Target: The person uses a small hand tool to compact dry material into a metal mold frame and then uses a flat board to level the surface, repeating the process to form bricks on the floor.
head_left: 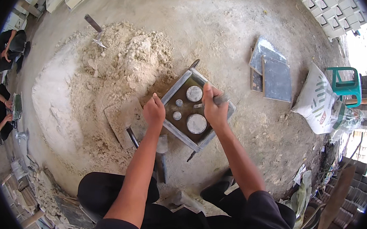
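A square grey mould frame [177, 89] lies tilted on the ground before me. Inside it are two large round discs [197, 124] and two small ones, set in a dark bed. My left hand [154, 111] is closed at the frame's left corner, thumb up; whatever its fingers hold is hidden. Over the frame's right side, my right hand [215, 110] is wrapped round a short grey bar [221, 99], with an end showing either side of the fist. Dark rods stick out at the frame's top and bottom corners.
A heap of sandy powder [130, 52] with a trowel [98, 39] stuck in it lies left. Near my knees are a flat plate [116, 124] and a dark-handled tool [161, 156]. Grey slabs [277, 79], a white sack [316, 101] and a green stool [345, 84] stand right. Two people sit far left.
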A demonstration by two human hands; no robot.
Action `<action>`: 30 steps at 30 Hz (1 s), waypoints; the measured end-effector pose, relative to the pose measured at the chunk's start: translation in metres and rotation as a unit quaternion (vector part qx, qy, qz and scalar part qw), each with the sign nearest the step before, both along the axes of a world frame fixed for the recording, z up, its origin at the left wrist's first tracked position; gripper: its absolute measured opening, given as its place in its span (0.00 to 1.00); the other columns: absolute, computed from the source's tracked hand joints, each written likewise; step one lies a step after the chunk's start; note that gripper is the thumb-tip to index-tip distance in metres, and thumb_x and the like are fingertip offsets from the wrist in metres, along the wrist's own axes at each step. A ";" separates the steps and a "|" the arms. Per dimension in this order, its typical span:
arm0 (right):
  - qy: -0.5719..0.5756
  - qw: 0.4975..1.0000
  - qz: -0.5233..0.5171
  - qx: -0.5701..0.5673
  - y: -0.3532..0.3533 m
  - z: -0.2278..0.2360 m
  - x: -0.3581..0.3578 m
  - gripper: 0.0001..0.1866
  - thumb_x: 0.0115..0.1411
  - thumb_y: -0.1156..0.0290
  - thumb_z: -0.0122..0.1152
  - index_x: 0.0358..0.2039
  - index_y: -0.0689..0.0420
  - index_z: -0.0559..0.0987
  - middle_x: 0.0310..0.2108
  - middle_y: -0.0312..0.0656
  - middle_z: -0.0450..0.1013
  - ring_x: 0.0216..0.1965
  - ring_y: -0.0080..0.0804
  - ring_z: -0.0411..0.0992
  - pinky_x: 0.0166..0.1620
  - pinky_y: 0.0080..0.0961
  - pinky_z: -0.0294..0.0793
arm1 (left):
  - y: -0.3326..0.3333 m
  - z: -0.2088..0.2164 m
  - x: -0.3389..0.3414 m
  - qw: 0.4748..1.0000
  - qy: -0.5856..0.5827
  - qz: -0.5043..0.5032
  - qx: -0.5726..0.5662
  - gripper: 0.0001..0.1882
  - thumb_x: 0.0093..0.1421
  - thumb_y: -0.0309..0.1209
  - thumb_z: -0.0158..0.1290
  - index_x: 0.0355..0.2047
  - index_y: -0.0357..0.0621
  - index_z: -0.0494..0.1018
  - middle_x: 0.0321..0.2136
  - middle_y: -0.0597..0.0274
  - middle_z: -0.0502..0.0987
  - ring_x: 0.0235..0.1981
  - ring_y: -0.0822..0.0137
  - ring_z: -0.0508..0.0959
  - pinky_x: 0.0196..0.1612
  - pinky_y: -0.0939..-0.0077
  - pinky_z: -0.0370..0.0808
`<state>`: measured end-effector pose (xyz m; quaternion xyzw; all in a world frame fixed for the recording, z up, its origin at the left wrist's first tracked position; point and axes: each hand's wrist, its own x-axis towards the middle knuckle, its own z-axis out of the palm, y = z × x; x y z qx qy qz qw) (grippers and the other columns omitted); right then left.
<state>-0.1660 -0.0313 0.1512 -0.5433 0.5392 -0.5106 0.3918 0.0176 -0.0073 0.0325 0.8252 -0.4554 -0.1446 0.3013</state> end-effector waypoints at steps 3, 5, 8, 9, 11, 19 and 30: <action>-0.096 0.994 -0.004 -0.045 0.002 0.015 0.008 0.26 0.69 0.60 0.48 0.12 0.56 0.65 0.13 0.27 0.58 0.18 0.15 0.53 0.21 0.20 0.51 | 0.001 -0.002 0.006 1.000 -0.022 0.005 -0.006 0.27 0.68 0.40 0.35 0.24 0.32 0.76 0.24 0.39 0.76 0.28 0.39 0.76 0.34 0.48 0.71; -0.056 0.997 -0.003 -0.059 0.012 0.000 0.000 0.27 0.69 0.59 0.49 0.12 0.55 0.65 0.13 0.27 0.59 0.18 0.15 0.54 0.21 0.20 0.51 | -0.003 -0.004 0.000 0.999 -0.032 0.006 0.026 0.27 0.68 0.40 0.35 0.24 0.32 0.76 0.23 0.39 0.76 0.28 0.39 0.76 0.34 0.48 0.72; -0.022 1.000 -0.020 0.006 0.006 0.006 0.001 0.28 0.69 0.59 0.47 0.11 0.55 0.64 0.12 0.28 0.59 0.18 0.14 0.55 0.21 0.19 0.52 | 0.000 -0.006 0.004 1.000 -0.006 0.009 0.016 0.27 0.68 0.40 0.36 0.23 0.33 0.76 0.23 0.39 0.76 0.27 0.39 0.76 0.34 0.47 0.71; -0.057 0.997 -0.031 0.031 0.004 0.012 0.004 0.28 0.69 0.59 0.47 0.11 0.55 0.64 0.12 0.28 0.59 0.18 0.14 0.55 0.21 0.19 0.52 | 0.001 -0.006 0.007 1.000 -0.003 0.009 0.010 0.27 0.68 0.40 0.36 0.24 0.33 0.76 0.23 0.39 0.76 0.27 0.39 0.76 0.33 0.47 0.71; -0.092 0.995 -0.032 -0.018 0.010 0.005 0.001 0.28 0.69 0.58 0.47 0.12 0.55 0.64 0.13 0.27 0.59 0.16 0.14 0.55 0.19 0.20 0.51 | -0.001 -0.004 0.005 1.000 -0.002 0.005 0.018 0.27 0.68 0.40 0.36 0.24 0.33 0.75 0.23 0.40 0.76 0.28 0.39 0.76 0.33 0.47 0.71; -0.039 0.997 -0.040 0.053 0.003 0.028 0.012 0.27 0.69 0.58 0.49 0.13 0.57 0.65 0.13 0.26 0.59 0.17 0.14 0.55 0.20 0.21 0.52 | -0.002 0.004 0.005 1.000 0.001 0.016 0.009 0.27 0.68 0.41 0.35 0.25 0.33 0.76 0.23 0.40 0.76 0.29 0.39 0.76 0.34 0.47 0.71; -0.020 0.998 0.012 0.063 0.015 -0.010 0.000 0.23 0.67 0.63 0.51 0.14 0.55 0.66 0.13 0.27 0.59 0.18 0.14 0.55 0.21 0.19 0.52 | -0.002 0.012 -0.005 0.999 0.016 0.008 0.031 0.26 0.68 0.41 0.35 0.28 0.33 0.76 0.26 0.39 0.77 0.32 0.39 0.76 0.37 0.47 0.71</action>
